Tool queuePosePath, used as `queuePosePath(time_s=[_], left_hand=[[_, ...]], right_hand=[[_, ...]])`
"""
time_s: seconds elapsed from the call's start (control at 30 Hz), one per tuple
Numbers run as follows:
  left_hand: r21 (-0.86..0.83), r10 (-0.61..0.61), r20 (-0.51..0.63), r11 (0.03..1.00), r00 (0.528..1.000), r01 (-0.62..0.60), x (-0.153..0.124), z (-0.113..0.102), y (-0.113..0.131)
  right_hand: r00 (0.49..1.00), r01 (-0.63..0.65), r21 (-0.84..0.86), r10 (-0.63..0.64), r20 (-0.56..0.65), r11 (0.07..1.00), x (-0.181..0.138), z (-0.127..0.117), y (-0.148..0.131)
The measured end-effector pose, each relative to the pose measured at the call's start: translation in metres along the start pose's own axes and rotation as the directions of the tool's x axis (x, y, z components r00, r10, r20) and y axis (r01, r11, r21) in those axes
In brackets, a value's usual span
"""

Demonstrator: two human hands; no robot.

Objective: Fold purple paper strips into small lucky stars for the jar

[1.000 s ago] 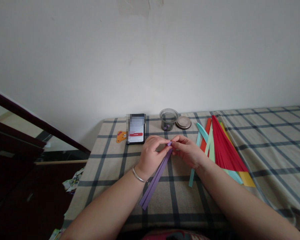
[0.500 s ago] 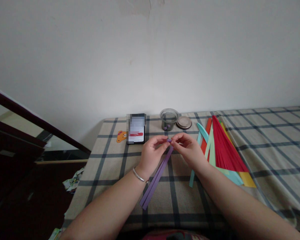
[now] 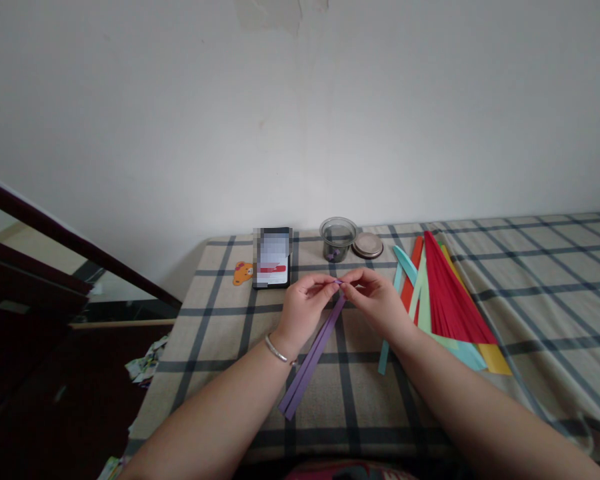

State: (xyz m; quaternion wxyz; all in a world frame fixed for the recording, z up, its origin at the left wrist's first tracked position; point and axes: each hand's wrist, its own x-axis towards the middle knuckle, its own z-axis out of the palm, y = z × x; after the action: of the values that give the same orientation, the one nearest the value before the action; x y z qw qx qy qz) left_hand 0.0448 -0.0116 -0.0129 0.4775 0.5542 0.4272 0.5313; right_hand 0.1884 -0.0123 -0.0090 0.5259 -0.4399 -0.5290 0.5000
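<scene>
My left hand (image 3: 307,303) and my right hand (image 3: 373,300) meet fingertip to fingertip over the checked cloth. Between them they pinch a small purple folded piece of paper (image 3: 339,283), mostly hidden by the fingers. Two or so long purple paper strips (image 3: 313,360) lie below on the cloth, slanting down to the left from under my fingers. Just beyond my hands stands a clear plastic cup (image 3: 338,239) with a few small purple pieces at its bottom. Its round lid (image 3: 367,245) seems to lie beside it.
Fanned paper strips in red (image 3: 453,300), orange, green, blue and yellow spread to the right, partly behind my right forearm. A phone (image 3: 272,259) with a blurred screen and a bear-shaped cutout (image 3: 242,273) are at the left. The checked tablecloth (image 3: 220,340) meets a white wall.
The small purple piece between my fingertips has turned slightly and shows less. My hands have barely moved; the strips and cup are where they were.
</scene>
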Motion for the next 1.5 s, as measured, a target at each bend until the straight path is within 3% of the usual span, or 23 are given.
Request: queuePosePath(time_s=[0.23, 0.4, 0.53, 0.73, 0.87, 1.1, 1.27, 1.37, 1.5], left_hand=[[0.043, 0.023, 0.004, 0.999, 1.0, -0.024, 0.0006, -0.001, -0.0004], [0.02, 0.03, -0.009, 0.999, 0.999, -0.03, 0.0, -0.0007, -0.0019], [-0.036, -0.016, -0.002, 0.999, 1.0, 0.016, 0.0, -0.0006, -0.0042], [-0.08, -0.079, 0.014, 0.994, 0.997, 0.08, -0.0004, 0.0002, -0.0073], [-0.038, -0.051, 0.029, 0.998, 0.998, 0.052, -0.0005, 0.0001, -0.0045], [0.118, 0.13, 0.038, 0.984, 0.991, -0.134, -0.0004, -0.0013, 0.0009], [0.298, 0.364, 0.078, 0.88, 0.928, -0.37, -0.0009, -0.0041, 0.002], [0.307, 0.367, 0.082, 0.875, 0.927, -0.374, -0.0014, -0.0047, 0.0009], [0.229, 0.273, 0.064, 0.932, 0.96, -0.28, -0.0017, -0.0035, -0.0019]], right_hand=[[0.987, 0.153, -0.192, -0.159, -0.014, 0.969, -0.0034, -0.0008, -0.0017], [0.999, 0.03, -0.044, -0.028, 0.032, 0.999, 0.0, -0.003, 0.0006], [0.999, 0.015, -0.035, -0.014, 0.033, 0.999, 0.0012, -0.0019, 0.0009], [0.988, 0.153, -0.199, -0.156, -0.001, 0.968, -0.0023, -0.0029, -0.001], [0.979, 0.196, -0.254, -0.203, -0.003, 0.947, -0.0024, -0.0046, -0.001], [1.0, 0.019, -0.132, -0.018, 0.007, 0.991, 0.0001, -0.0041, -0.0002], [0.98, -0.172, 0.114, 0.158, 0.118, 0.978, 0.0025, -0.0045, -0.0015], [0.97, -0.228, 0.177, 0.206, 0.133, 0.958, 0.0029, -0.0031, -0.0038], [0.984, -0.161, 0.163, 0.146, 0.104, 0.973, 0.0029, -0.0017, -0.0049]])
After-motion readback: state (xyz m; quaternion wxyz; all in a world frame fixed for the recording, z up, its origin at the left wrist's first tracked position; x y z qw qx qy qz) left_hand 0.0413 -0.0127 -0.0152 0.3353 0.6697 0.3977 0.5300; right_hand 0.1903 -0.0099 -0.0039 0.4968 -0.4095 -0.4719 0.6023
